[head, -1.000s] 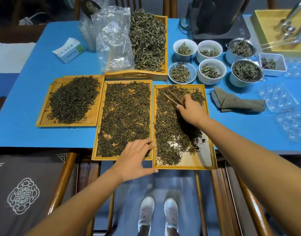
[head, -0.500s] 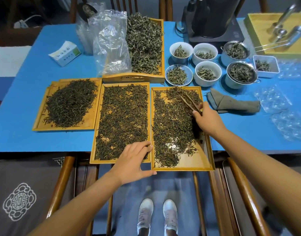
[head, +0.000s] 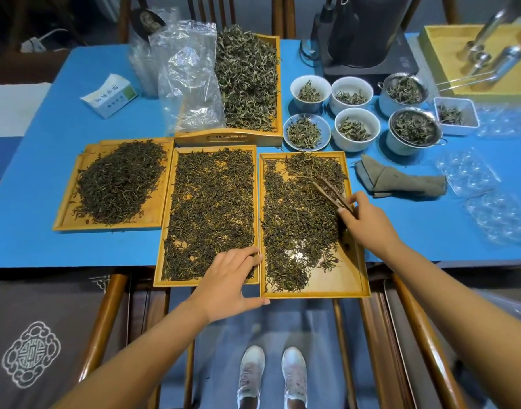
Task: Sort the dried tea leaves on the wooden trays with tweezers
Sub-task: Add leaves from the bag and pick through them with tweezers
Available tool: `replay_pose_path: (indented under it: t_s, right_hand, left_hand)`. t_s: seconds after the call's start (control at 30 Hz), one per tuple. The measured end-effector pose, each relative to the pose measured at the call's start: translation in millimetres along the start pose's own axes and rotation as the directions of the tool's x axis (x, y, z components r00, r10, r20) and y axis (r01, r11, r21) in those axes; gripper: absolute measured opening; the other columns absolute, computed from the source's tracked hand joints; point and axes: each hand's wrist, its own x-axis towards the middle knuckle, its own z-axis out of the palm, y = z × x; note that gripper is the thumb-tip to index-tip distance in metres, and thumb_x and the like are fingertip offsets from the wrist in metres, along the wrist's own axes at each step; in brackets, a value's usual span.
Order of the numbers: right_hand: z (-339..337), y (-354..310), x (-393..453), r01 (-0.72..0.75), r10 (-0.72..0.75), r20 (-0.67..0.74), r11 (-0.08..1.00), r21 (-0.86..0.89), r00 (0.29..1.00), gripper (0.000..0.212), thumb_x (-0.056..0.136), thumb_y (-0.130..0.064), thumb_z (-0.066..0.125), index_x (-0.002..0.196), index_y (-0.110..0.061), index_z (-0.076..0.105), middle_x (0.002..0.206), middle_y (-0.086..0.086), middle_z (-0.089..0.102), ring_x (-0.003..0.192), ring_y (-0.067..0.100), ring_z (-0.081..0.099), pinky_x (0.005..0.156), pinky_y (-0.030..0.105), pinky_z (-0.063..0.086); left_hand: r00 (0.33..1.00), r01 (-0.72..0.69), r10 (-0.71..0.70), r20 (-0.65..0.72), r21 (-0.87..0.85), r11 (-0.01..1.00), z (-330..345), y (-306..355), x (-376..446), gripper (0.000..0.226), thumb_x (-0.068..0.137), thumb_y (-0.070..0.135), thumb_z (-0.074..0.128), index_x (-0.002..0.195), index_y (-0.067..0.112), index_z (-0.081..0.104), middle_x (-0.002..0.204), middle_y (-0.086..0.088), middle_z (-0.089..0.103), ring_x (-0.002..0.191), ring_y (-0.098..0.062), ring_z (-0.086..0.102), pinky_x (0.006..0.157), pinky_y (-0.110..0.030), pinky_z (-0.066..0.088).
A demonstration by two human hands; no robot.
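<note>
On the blue counter [head: 41,246], wiry dried tea leaves [head: 294,219] cover the right rectangular wooden tray [head: 341,287]; the right hand [head: 368,225] pinches slim wooden tweezers [head: 331,191], and the left hand [head: 229,283] rests flat, fingers relaxed, on the middle tray [head: 164,273].

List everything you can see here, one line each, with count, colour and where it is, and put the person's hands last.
Table: one, blue, under everything.
Flat trays: three, light wood, front row, spread with dark tea leaves.
Handled tray: one, wood, behind them, heaped with greener leaves.
Plastic bags: clear, partly over the handled tray's left side.
Small box: one, white and green, far left.
Bowls: four white, one blue, right of the handled tray, holding leaves.
Strainers: two, metal, on cups.
Square dish: one, white.
Cloth: one, grey-green, folded.
Kettle: one, black, at back.
Tweezers: one pair, brown, over the right tray.
Left hand: rests on the trays' near edges.
Right hand: holds the tweezers.
</note>
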Motion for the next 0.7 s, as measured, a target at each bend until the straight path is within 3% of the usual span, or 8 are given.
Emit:
replay_pose_path:
  t_s: [0.33,0.47,0.57,0.7]
  right_hand:
    - [-5,0,8,-0.044,0.044,-0.108,0.999,0.003,0.993,0.022,0.096,-0.029,0.046,0.108,-0.011,0.042,0.063,0.002,0.053,0.056,0.017,0.050,0.045,0.028,0.027]
    - [1,-31,25,0.000,0.000,-0.041,1.000,0.006,0.999,0.023,0.096,-0.029,0.046,0.107,-0.009,0.043,0.073,0.002,0.052,0.068,0.023,0.051,0.057,0.032,0.032]
    - [8,-54,40,-0.055,0.056,-0.029,0.998,0.020,0.998,0.026,0.097,-0.025,0.045,0.111,-0.003,0.042,0.089,0.008,0.050,0.079,0.026,0.047,0.066,0.032,0.033]
    - [15,-72,49,-0.106,0.103,0.087,0.994,0.028,0.991,0.026,0.097,-0.026,0.045,0.111,-0.005,0.041,0.093,0.009,0.050,0.081,0.027,0.049,0.065,0.032,0.037]
  left_hand:
    - [0.999,0.021,-0.021,0.026,-0.006,1.000,5,-3,0,0.085,0.072,0.075,0.048,0.135,0.018,0.042,0.143,0.002,0.038,0.128,-0.019,0.037,0.104,-0.035,0.025]
    - [0.999,0.024,-0.024,0.031,0.005,1.000,7,-5,0,0.086,0.073,0.076,0.045,0.138,0.020,0.038,0.145,0.004,0.034,0.129,-0.016,0.032,0.106,-0.031,0.020]
    - [0.999,0.024,-0.023,0.024,-0.003,1.000,7,-5,0,0.085,0.073,0.075,0.047,0.137,0.019,0.040,0.144,0.004,0.036,0.129,-0.017,0.034,0.105,-0.031,0.021]
    - [1.000,0.022,-0.022,0.015,-0.013,1.000,8,-5,0,0.085,0.073,0.074,0.049,0.136,0.018,0.042,0.143,0.003,0.039,0.128,-0.018,0.037,0.104,-0.032,0.023]
